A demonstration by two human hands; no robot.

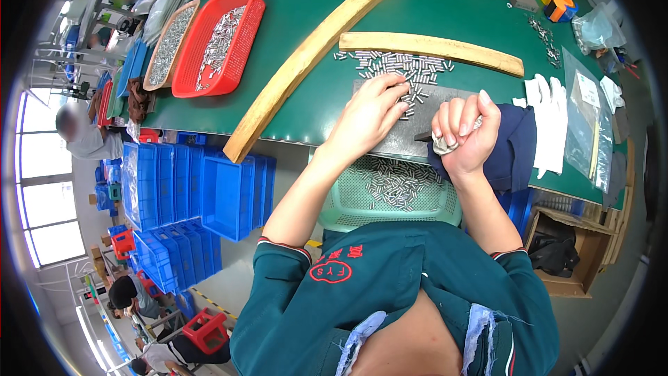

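Note:
My left hand reaches over a pile of small silvery metal pins, its fingers bent and a little apart, the tips down among the nearest pins. No pin clearly shows between them. Beneath both hands lies a grey metal plate at the table edge. My right hand is closed, palm side up, around a whitish wrapped handle; a short dark tip sticks out toward the plate. A pale green basket holding more metal pins is below the table edge, in front of my body.
Two wooden bars border the pile. Red basket and tan tray of metal parts stand left. Dark blue cloth, white gloves and a plastic bag lie right. Blue crates stack lower left.

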